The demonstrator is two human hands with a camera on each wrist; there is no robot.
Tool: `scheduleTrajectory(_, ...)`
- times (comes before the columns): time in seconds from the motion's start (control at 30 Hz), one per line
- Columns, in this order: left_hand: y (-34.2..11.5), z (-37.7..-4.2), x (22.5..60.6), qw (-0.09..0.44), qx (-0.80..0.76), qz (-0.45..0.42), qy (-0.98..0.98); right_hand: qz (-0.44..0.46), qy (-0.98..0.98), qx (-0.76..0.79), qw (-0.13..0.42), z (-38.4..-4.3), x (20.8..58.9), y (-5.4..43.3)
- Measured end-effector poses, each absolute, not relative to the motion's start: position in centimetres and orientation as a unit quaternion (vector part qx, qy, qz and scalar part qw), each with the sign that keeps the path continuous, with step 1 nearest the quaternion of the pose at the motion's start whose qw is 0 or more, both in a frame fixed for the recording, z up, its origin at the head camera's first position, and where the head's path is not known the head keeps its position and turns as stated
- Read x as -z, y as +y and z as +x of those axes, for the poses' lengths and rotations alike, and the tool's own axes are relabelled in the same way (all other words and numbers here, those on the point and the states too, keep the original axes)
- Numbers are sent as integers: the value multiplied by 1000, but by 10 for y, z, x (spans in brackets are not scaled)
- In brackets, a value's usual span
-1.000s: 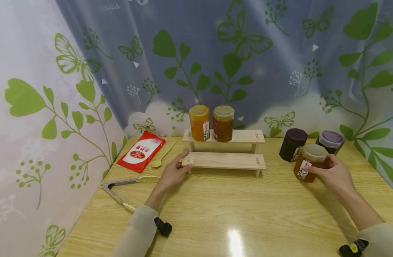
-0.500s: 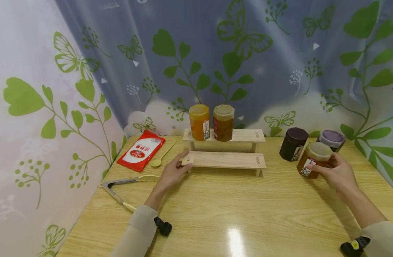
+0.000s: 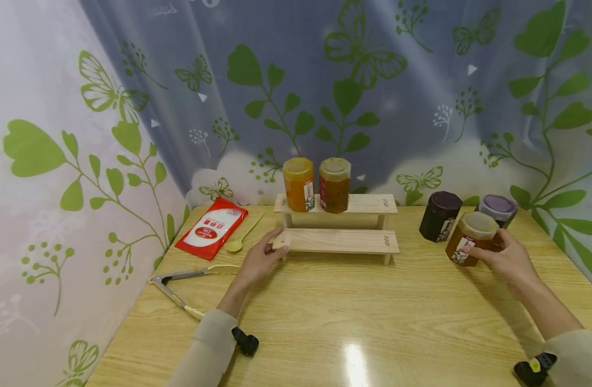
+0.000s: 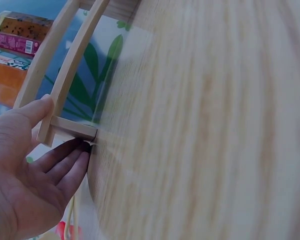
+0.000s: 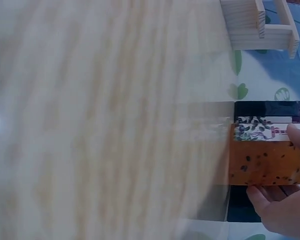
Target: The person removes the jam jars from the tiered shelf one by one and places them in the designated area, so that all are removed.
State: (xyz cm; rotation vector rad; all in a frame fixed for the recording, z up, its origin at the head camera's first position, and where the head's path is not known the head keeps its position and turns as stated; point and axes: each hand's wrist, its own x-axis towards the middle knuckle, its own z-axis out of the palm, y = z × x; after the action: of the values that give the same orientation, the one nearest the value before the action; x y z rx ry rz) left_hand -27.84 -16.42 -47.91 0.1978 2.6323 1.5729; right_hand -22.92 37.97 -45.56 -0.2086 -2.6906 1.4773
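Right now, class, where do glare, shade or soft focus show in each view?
Head: bright glare on the yellow wood-grain table near the frame's bottom; left wrist: bluish shade over the bare left hand; right wrist: soft table grain, speckled amber faceted jar sharper.

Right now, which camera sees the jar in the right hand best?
The head camera: it shows the jar nearly whole, lid included, partly behind the right hand. The right wrist view shows its dark specks closer, but no lid. The left wrist view misses it.
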Motion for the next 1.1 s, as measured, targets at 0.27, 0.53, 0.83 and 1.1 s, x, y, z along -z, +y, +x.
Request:
scheduleTrajectory(0.27,-165,-278,480,36,-513,68,855,-74,-861,-502,17,-224,441,384)
scheduleTrajectory(0.53,-166,-280,480,34,-508,68,858,-63,-840,-537,37,-217,424,390)
scheduleTrajectory(0.83,-166,-281,478,36,-506,70,859,-36,-812,-577,81,-220,406,384)
scheduleTrajectory(1.1,-166,-280,479,33,-511,77,855,19,-766,-638,74,-225,389,362)
